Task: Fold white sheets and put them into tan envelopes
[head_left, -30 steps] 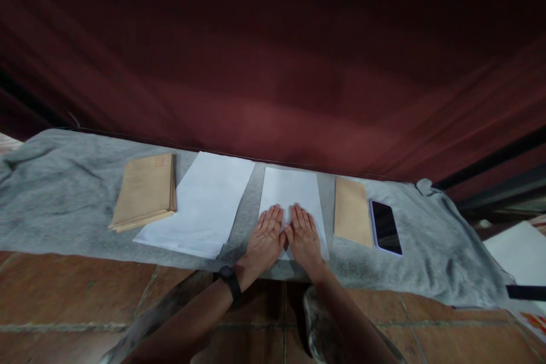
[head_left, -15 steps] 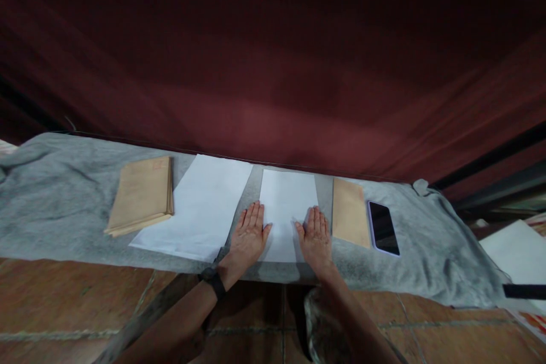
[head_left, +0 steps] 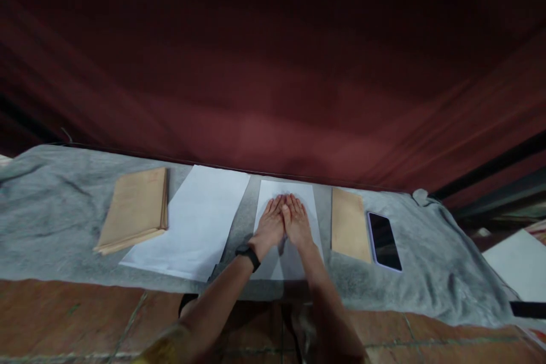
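My left hand (head_left: 272, 222) lies flat, palm down, on a white sheet (head_left: 264, 270) in the middle of the grey cloth. Beside it my right hand (head_left: 297, 222) rests flat on the same sheet, and the two hands touch. A dark watch is on the left wrist. Left of this sheet lies a larger white sheet (head_left: 200, 216). Farther left is a stack of brown envelopes (head_left: 136, 202). One brown envelope (head_left: 350, 224) lies to the right, with a phone (head_left: 384, 240) beside it.
A grey cloth (head_left: 51, 227) covers the long narrow surface. Behind it hangs a dark red curtain (head_left: 273, 96). Tiled floor (head_left: 72, 313) shows along the near edge. At the far right is a white sheet (head_left: 518, 264) beyond the cloth.
Both hands have moved inward from the sheet's side edges to its middle and now touch. The view has shifted, so the surface sits slightly lower in the picture.
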### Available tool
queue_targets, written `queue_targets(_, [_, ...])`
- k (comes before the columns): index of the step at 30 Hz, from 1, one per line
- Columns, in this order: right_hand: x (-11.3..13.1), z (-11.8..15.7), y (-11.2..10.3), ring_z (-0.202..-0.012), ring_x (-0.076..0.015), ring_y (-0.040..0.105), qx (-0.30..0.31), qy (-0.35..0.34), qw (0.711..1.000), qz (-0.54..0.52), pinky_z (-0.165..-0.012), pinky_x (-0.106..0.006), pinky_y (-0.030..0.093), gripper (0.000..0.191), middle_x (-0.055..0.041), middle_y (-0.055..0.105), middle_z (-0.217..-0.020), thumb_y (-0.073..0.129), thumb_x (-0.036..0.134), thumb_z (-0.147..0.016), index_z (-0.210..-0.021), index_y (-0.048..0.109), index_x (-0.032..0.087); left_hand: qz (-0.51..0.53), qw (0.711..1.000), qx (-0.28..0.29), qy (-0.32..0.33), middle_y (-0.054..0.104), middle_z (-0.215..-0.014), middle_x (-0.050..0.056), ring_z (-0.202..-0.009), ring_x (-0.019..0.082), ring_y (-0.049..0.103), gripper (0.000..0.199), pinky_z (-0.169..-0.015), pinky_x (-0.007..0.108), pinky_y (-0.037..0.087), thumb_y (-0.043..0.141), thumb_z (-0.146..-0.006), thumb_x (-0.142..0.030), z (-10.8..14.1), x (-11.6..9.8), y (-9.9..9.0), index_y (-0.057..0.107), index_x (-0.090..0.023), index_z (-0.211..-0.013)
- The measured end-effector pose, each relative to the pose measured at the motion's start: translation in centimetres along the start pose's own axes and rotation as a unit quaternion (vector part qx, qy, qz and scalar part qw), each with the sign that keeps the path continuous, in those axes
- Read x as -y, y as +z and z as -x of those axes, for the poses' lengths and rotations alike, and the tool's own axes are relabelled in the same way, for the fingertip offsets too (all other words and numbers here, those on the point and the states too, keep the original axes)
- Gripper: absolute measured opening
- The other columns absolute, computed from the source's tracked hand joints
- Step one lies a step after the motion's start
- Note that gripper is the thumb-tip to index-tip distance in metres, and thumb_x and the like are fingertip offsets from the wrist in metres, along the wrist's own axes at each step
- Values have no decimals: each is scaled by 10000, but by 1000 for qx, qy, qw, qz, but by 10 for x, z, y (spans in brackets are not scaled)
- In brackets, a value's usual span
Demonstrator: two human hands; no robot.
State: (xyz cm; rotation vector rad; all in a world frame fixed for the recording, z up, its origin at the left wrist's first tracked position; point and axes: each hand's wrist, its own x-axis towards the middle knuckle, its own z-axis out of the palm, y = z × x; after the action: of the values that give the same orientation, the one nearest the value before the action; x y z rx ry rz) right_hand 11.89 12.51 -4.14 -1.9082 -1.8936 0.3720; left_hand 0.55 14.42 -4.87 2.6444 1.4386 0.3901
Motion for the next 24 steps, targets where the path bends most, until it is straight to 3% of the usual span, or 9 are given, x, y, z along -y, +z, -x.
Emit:
queue_targets(4, [-6, -15, 7, -1539, -193, 300, 9, 3, 1000, 19, -1270, -414, 170, 601, -90, 372, -1645, 134, 408, -1097, -1591, 353, 145, -31, 999, 35, -5, 371, -1635, 168, -1540, 259, 305, 570, -1264, 452, 241, 351, -1008, -203, -26, 10, 5, 377, -78, -1563])
queue_targets(12, [-28, -24, 14, -1520, -281, 341, -56, 41, 991, 118, -1245, -487, 216, 557, -134, 358, -1638, 276, 401, -1094, -1559, 420, 128, -45, 998, 3, -47, 330, -1658, 133, -1559, 232, 255, 578, -1282, 437, 184, 267, -1040, -283, -49, 31, 7, 372, -66, -1565])
queue_targets(18, [-53, -19, 10, -1450, -330, 448, -118, 59, 979, 157, -1204, -491, 309, 583, -216, 419, -1588, 356, 389, -1079, -1533, 432, 31, -51, 993, -22, -108, 352, -1641, 157, -1548, 244, 288, 612, -1284, 423, 171, 260, -1051, -361, -47, 43, 6, 372, -41, -1561])
queue_targets(24, [-50, -10, -10, -1375, -324, 526, -123, 94, 975, 161, -1138, -457, 391, 508, -247, 518, -1516, 368, 268, -1057, -1479, 491, 13, -41, 987, -48, -146, 380, -1615, 204, -1530, 280, 327, 619, -1266, 450, 233, 291, -1037, -346, -28, 55, 5, 390, 1, -1540])
